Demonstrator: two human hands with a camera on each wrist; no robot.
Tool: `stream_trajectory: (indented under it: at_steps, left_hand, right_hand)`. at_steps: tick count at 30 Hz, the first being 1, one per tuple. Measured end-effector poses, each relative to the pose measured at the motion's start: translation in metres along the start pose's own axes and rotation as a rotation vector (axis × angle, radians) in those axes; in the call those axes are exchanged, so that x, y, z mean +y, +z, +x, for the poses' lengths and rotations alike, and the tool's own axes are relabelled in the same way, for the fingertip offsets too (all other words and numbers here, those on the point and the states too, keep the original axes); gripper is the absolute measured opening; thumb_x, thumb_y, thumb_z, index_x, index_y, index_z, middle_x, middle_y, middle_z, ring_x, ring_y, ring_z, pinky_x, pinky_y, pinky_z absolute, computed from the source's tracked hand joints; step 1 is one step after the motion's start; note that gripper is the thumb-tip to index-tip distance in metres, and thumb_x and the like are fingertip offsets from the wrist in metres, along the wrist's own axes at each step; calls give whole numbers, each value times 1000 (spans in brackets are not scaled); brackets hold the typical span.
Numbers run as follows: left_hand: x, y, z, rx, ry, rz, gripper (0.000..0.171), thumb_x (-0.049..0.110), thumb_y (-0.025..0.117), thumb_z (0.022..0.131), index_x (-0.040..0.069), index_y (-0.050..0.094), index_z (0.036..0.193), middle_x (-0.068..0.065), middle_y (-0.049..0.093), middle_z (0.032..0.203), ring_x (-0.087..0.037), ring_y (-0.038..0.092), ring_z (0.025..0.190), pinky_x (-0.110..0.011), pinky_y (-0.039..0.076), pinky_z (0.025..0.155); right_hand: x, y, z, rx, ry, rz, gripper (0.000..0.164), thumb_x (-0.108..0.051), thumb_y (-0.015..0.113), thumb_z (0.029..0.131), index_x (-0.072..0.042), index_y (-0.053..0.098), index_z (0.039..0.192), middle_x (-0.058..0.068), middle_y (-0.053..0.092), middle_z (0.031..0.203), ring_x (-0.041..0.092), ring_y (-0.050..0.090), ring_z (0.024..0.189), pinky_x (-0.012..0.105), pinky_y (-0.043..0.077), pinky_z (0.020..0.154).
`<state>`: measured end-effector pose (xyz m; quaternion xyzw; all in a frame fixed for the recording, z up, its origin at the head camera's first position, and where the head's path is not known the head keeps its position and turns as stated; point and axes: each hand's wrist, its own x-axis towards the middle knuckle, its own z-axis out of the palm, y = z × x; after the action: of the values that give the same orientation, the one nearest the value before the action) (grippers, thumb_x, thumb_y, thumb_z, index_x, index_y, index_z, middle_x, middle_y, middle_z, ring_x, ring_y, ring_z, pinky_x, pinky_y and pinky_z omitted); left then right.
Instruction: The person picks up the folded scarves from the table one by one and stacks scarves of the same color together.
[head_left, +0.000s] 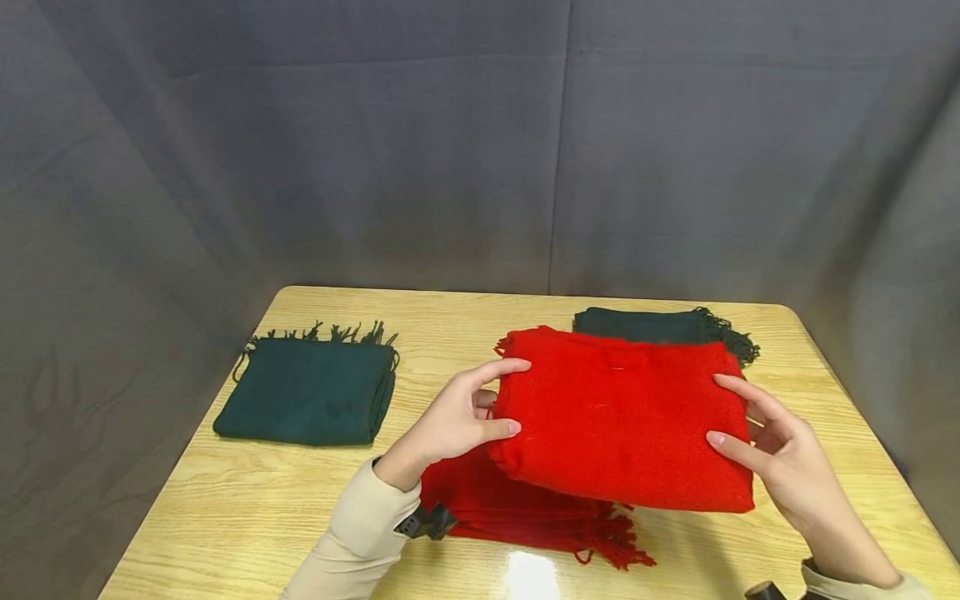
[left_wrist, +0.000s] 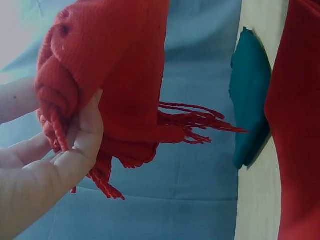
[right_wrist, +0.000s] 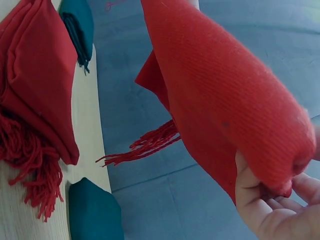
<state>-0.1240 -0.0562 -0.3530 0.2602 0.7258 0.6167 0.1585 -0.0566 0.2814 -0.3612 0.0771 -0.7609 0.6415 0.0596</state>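
A folded bright red scarf (head_left: 622,417) is held up above the table between both hands. My left hand (head_left: 468,412) grips its left end, thumb and fingertip on the face toward me, other fingers behind. At the opposite end my right hand (head_left: 787,462) pinches the edge the same way. Red fringe (left_wrist: 200,122) hangs from the underside in the left wrist view. Below lies a second folded red scarf (head_left: 517,508), partly covered by the raised one, its fringe (right_wrist: 35,175) pointing right in the head view.
On the table's left lies a folded dark green scarf (head_left: 307,392), fringe toward the back. Another dark green scarf (head_left: 637,323) sits at the back right, partly hidden by the raised red one. Grey cloth (head_left: 420,150) hangs behind the wooden table (head_left: 247,517).
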Motion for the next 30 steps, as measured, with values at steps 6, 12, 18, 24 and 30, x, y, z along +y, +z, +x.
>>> stream_trajectory:
  at_steps: [6,12,18,24,30]
  left_hand:
    - [-1,-7,-3,4,14,11,62,-11,65,75,6,45,132,-9,43,131,-15,54,60,-22,46,55]
    - [-4,-16,-7,7,28,10,60,-11,64,76,3,45,131,-13,42,131,-16,54,61,-23,46,55]
    - [-5,-25,-12,23,5,28,61,-11,64,76,5,46,131,-10,42,133,-16,51,57,-22,44,53]
    - [-5,-33,-16,7,8,28,61,-11,63,76,4,45,132,-11,41,132,-16,50,57,-22,43,52]
    - [-5,-38,-19,13,9,50,60,-11,63,76,4,45,132,-12,41,132,-17,52,60,-22,44,53]
  right_hand:
    - [0,7,3,1,-9,-16,58,11,60,80,-6,44,133,-2,48,92,8,51,83,17,47,64]
    - [2,15,9,-17,-61,-30,57,13,60,79,-5,46,131,-1,38,79,9,43,71,20,40,54]
    - [1,22,12,-39,-56,-25,58,14,60,79,-5,45,131,-1,38,78,9,43,71,20,42,57]
    - [1,28,15,-49,-69,-66,57,13,61,78,-3,46,130,0,38,76,10,44,66,25,38,52]
    - [1,33,18,-63,-66,-76,57,12,62,78,-3,46,131,1,37,78,9,44,65,24,40,52]
